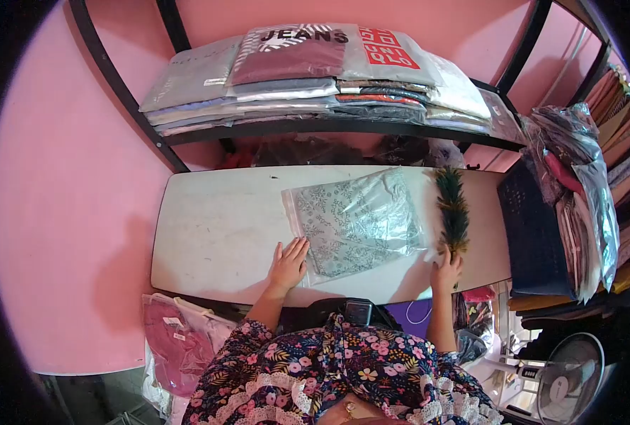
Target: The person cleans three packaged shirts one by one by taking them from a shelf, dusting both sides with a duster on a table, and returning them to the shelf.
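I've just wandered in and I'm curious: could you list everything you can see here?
Table: one, off-white, centre
Bagged patterned cloth: one, grey-green, on the table
Feathery piece: one, dark green with yellowish tips, table's right side
Shelf: one, black frame, behind the table
Bagged folded clothes: many, mixed colours, on the shelf
Clothes pile: several pieces, blue and mixed, right
Fan: one, pale, lower right
Bagged garment: one, deep pink, lower left
Purple item: one, below the table edge
Walls: pink, left and back
Left hand: one, bare, at the bagged cloth's edge
Right hand: one, bare, at the feathery piece's near end
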Demonstrator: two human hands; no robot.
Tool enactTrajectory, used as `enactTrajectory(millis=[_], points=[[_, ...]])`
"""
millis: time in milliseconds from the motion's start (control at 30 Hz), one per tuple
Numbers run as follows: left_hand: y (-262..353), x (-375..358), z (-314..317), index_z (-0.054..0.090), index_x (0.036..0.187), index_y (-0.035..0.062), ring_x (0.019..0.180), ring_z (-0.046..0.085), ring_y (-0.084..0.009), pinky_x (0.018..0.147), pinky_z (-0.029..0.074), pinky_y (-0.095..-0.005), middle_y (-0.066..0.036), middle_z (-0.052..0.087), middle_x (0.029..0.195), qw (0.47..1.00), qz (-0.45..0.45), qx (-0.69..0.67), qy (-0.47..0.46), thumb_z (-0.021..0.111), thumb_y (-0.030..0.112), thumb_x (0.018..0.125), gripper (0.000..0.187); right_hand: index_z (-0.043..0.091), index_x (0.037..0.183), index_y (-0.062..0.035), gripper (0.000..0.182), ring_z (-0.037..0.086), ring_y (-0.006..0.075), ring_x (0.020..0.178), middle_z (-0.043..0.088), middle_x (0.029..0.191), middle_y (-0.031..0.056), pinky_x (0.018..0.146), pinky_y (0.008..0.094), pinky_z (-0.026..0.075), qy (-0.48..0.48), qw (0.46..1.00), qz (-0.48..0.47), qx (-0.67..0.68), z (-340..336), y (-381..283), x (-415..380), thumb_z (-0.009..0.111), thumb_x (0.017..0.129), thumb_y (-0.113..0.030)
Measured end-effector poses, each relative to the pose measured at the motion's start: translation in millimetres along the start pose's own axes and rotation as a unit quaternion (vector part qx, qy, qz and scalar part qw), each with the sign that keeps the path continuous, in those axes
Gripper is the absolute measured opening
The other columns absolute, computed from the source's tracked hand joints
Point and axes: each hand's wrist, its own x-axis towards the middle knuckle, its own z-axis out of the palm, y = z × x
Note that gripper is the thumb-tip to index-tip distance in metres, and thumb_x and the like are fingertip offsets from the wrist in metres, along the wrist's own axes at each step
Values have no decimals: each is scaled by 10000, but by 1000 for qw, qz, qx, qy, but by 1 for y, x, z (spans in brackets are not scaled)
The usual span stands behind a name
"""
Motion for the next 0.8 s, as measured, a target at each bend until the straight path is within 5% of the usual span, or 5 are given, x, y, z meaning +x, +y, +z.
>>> enactTrajectory(millis=[200, 333, 667, 800], points=[[0, -1, 2, 404, 1362, 123, 1327, 325, -164, 1105, 170, -493, -14, 363, 1437, 1000, -5, -1, -1, 518, 162, 799, 575, 405, 1365, -264, 633, 280, 427, 1288, 346, 1394, 186, 1009, 543, 297, 32, 979, -186, 77, 25, -45, -24, 617, 777, -165], [1, -1, 1, 408, 1359, 123, 1326, 327, -161, 1105, 173, -491, -14, 363, 1437, 1000, -7, 3, 7, 521, 161, 796, 575, 446, 1341, -223, 509, 332, 418, 1250, 354, 1394, 194, 1013, 532, 278, 1, 976, -204, 79, 47, -60, -41, 529, 840, -197], [1, -4, 5, 453, 1325, 130, 1320, 340, -165, 1102, 197, -469, -22, 393, 1418, 999, -20, -5, 30, 528, 170, 800, 532, 476, 1316, -215, 519, 375, 390, 1231, 408, 1366, 177, 1008, 502, 281, 29, 969, -223, 97, 44, -57, -43, 503, 804, -128], [-2, -5, 12, 481, 1290, 107, 1299, 365, -247, 1084, 236, -465, -73, 426, 1383, 993, -39, -100, 42, 562, 97, 783, 514, 485, 1308, -210, 523, 375, 392, 1233, 412, 1362, 177, 1011, 498, 281, 29, 969, -223, 107, 44, -54, -43, 499, 794, -115]])
